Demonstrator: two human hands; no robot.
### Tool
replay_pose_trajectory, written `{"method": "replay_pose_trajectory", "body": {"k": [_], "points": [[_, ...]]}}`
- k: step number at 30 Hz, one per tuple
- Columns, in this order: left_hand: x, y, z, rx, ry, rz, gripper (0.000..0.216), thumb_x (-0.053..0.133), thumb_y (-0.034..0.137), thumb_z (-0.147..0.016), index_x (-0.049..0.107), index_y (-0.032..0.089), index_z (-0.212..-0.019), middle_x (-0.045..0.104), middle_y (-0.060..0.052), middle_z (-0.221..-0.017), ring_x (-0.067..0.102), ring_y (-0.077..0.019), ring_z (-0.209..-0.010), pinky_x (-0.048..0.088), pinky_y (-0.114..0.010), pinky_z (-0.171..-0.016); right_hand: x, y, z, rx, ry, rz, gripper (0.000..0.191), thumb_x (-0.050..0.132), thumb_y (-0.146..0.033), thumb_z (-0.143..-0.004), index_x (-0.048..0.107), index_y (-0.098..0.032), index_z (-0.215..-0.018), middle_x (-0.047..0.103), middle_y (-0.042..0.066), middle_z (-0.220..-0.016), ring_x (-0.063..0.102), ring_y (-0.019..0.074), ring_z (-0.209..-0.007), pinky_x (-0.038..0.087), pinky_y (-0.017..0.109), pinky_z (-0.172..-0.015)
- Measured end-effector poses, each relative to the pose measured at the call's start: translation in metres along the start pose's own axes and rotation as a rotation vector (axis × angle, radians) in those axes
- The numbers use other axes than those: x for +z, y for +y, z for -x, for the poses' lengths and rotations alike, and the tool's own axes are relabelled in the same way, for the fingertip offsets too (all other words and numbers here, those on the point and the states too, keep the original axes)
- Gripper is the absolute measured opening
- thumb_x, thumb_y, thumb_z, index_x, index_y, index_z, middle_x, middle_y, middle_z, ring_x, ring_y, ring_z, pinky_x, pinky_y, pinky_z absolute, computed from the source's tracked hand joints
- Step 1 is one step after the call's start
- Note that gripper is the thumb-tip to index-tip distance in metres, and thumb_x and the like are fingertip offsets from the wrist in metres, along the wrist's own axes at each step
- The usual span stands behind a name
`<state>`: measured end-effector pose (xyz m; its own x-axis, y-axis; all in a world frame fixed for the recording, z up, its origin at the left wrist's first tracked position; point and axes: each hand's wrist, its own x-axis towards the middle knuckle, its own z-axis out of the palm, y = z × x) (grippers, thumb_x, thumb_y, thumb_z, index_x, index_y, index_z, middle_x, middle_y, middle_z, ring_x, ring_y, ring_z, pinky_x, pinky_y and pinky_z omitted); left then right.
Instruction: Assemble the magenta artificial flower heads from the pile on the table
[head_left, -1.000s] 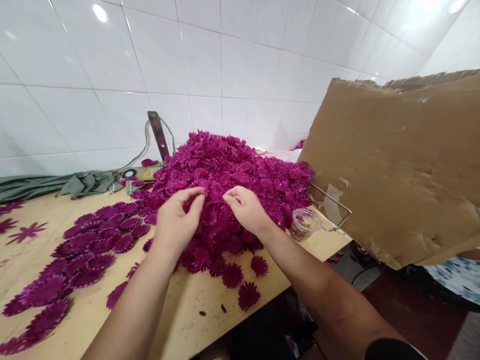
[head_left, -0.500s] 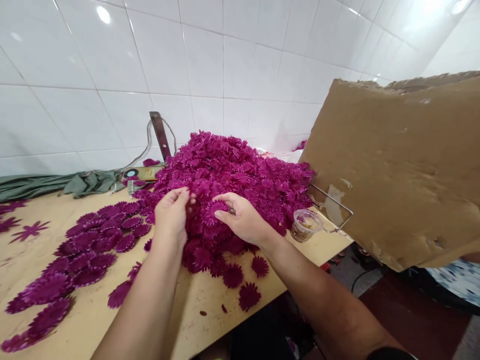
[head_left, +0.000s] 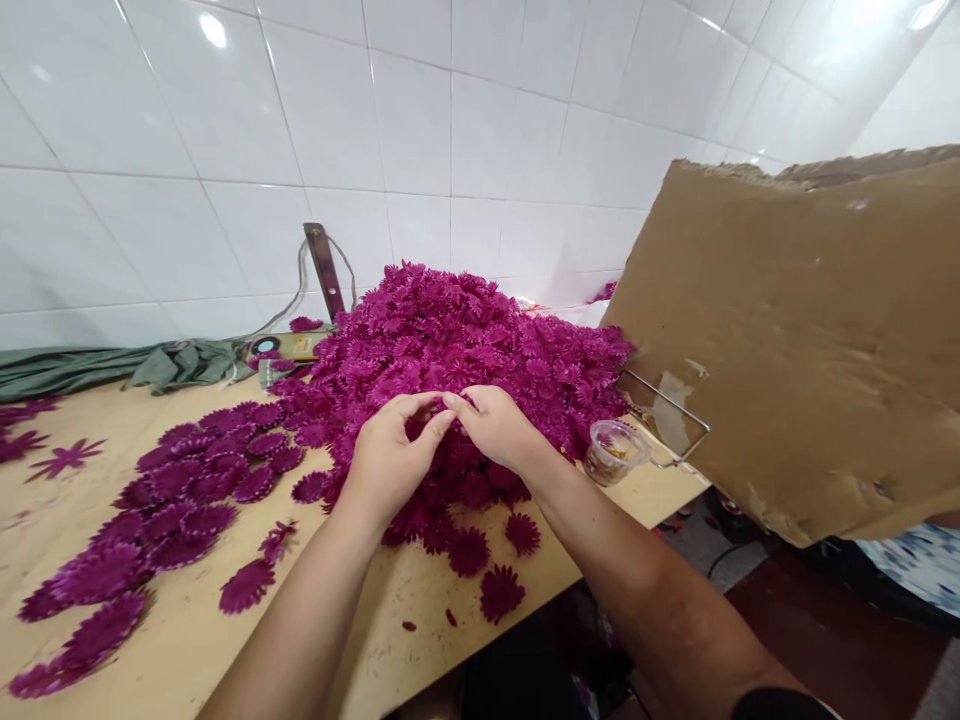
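A big heap of magenta fabric flower petals (head_left: 465, 340) lies on the wooden table (head_left: 187, 640) against the tiled wall. My left hand (head_left: 390, 455) and my right hand (head_left: 499, 425) meet at the front of the heap, fingertips pinched together on a petal piece that is mostly hidden by the fingers. Rows of flattened petal pieces (head_left: 180, 500) are spread on the table to the left of my hands. A few loose petals (head_left: 499, 590) lie near the table's front edge.
A large torn cardboard sheet (head_left: 810, 340) stands at the right, with a wire frame (head_left: 667, 410) and a small clear plastic cup (head_left: 611, 450) beside it. Green cloth (head_left: 135, 365), a tape roll (head_left: 262, 346) and a metal bracket (head_left: 324, 268) with cables lie along the wall.
My left hand has moved right to meet my right hand at the front of the heap, and both now pinch at the same spot. A loose petal now lies at lower left.
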<state>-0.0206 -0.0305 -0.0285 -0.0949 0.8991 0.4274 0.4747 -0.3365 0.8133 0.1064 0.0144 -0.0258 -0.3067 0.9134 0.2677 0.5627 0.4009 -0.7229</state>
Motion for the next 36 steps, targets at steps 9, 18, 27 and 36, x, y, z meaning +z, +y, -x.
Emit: {"method": "replay_pose_trajectory", "body": {"k": [9,18,27,36], "points": [[0.002,-0.006,-0.017,-0.272,0.294,0.532,0.016,0.064,0.027,-0.053,0.053,0.018,-0.061,0.056,0.004,-0.057,0.05,-0.0098,-0.055,0.04,-0.023,-0.057,0.0,-0.007,0.01,-0.192,-0.112,-0.289,0.022,0.047,-0.031,-0.079,0.04,-0.018,-0.062,0.043,-0.003,-0.063,0.039,0.009,-0.06,0.032,0.024,-0.058],[-0.037,-0.033,-0.031,-0.259,0.452,0.139,0.022,0.056,0.013,-0.058,0.054,0.018,-0.079,0.056,-0.001,-0.074,0.055,-0.0154,-0.071,0.044,-0.031,-0.073,-0.011,0.004,0.012,0.054,-0.133,-0.519,0.006,0.048,-0.013,-0.074,0.051,-0.016,-0.078,0.049,-0.002,-0.067,0.046,0.0092,-0.058,0.041,0.024,-0.06],[0.0,-0.003,0.002,0.068,0.034,-0.085,0.031,0.054,0.038,-0.074,0.064,0.02,-0.097,0.067,-0.006,-0.099,0.06,-0.0206,-0.09,0.043,-0.034,-0.087,0.003,0.001,0.005,0.013,0.066,-0.154,0.034,0.043,-0.027,-0.083,0.036,-0.019,-0.051,0.04,-0.003,-0.051,0.036,0.0088,-0.051,0.032,0.024,-0.053],[0.008,-0.005,-0.014,-0.265,0.205,0.5,0.019,0.067,0.03,-0.052,0.055,0.018,-0.061,0.057,0.004,-0.057,0.051,-0.0105,-0.055,0.042,-0.024,-0.059,0.006,-0.003,0.012,-0.173,-0.124,-0.467,0.013,0.046,-0.026,-0.08,0.05,-0.017,-0.073,0.052,-0.001,-0.068,0.048,0.0104,-0.066,0.043,0.024,-0.066]]}}
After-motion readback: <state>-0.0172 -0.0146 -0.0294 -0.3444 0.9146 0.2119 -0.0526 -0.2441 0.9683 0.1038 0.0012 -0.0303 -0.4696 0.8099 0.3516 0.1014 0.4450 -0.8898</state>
